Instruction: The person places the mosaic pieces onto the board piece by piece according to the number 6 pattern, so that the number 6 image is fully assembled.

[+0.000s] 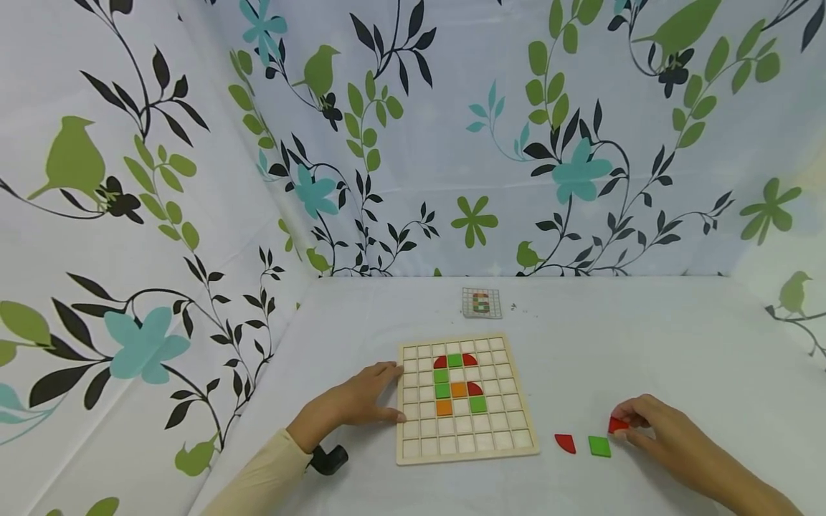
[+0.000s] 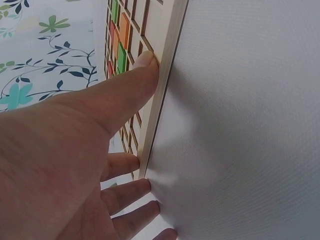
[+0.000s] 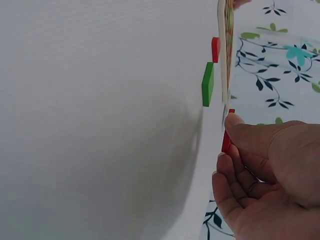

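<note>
A wooden grid board (image 1: 466, 443) lies on the white table, with red, green and orange tiles set in a pattern in its upper middle cells. My left hand (image 1: 361, 395) rests at the board's left edge; in the left wrist view its thumb (image 2: 145, 62) presses on the frame and the other fingers spread along the side. To the right of the board, my right hand (image 1: 658, 430) pinches a red tile (image 3: 226, 142) between thumb and fingers. Beside that hand lie a green square tile (image 1: 599, 446) and a red quarter-round tile (image 1: 565, 443).
Behind the board lies a small pattern card (image 1: 481, 303) with a gridded coloured figure. A black object (image 1: 329, 460) shows by the left wrist. Patterned cloth (image 1: 413, 143) with birds and leaves hangs behind and to the left of the table.
</note>
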